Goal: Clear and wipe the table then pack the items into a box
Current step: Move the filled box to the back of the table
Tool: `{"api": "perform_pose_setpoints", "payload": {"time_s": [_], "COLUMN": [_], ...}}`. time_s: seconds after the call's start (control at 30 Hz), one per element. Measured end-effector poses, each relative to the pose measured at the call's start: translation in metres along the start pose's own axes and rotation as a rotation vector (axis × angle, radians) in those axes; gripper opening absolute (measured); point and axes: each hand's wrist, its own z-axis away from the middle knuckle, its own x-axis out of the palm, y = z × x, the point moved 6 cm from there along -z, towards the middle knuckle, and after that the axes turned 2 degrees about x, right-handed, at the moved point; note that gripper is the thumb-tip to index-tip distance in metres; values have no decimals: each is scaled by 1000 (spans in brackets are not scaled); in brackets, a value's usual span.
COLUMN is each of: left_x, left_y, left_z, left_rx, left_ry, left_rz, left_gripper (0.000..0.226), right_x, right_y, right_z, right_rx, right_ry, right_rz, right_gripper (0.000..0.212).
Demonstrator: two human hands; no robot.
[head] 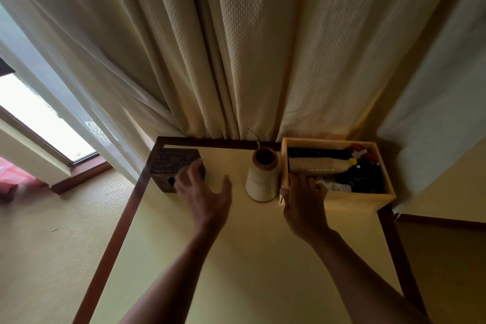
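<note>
The table (236, 258), pale-topped with a dark wood border, stands against the curtains (236, 47). At its far right corner sits the open wooden box (368, 198), holding a stack of cups (311, 165) laid on its side and several dark bottles; the finer contents are too dim to identify. The right hand (303, 200) rests at the box's near-left rim, fingers curled over the edge, apparently gripping it. A cream vase (263, 175) stands upright just left of the box. The left hand (207, 192) is spread open, holding nothing, fingertips at the dark patterned box (173, 166) at the far left corner.
</note>
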Motion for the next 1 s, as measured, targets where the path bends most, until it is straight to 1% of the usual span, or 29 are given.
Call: {"api": "perform_pose_setpoints", "payload": {"time_s": [0.03, 0.07, 0.13, 0.2, 0.27, 0.37, 0.47, 0.53, 0.6, 0.7, 0.77, 0.87, 1.0], "left_x": [-12, -15, -19, -19, -17, -15, -16, -13, -4, 17, 33, 54, 66], "left_y": [-16, -27, -50, -65, -77, -83, -76, -64, -50, -29, -18, -9, -8], "left_z": [-5, -11, -24, -38, -48, -53, -55, -58, -61, -62, -59, -53, -49], "left_rx": [-79, -168, -281, -312, -336, -322, -264, -184, -123, -53, -43, -64, -67], "left_ry": [70, 77, 19, -26, -52, -60, -63, -116, -225, -425, -532, -601, -631], "left_rz": [-87, -152, -242, -231, -174, -148, -128, -160, -243, -415, -508, -610, -696], "left_gripper": [86, 98, 123, 133, 131, 112, 97, 90, 85, 88, 91, 93, 97], "right_x": [2, 1, 3, 3, 4, 0, -5, -6, -6, -2, -1, -3, 2], "right_y": [-3, 0, -2, -5, -6, -4, -1, 3, 6, 9, 10, 9, 5], "right_z": [2, 3, 5, 7, 11, 16, 14, 6, -1, -5, -6, -5, 22], "right_rx": [-7, -8, -11, -10, -13, -20, -45, -51, -57, -76, -83, -57, -33], "right_ry": [9, 24, 47, 73, 86, 98, 72, 42, 12, -15, -28, -35, -19], "right_rz": [5, 23, 55, 71, 97, 119, 158, 180, 201, 216, 224, 199, 105], "right_gripper": [28, 29, 30, 29, 37, 49, 56, 59, 60, 61, 60, 60, 68]}}
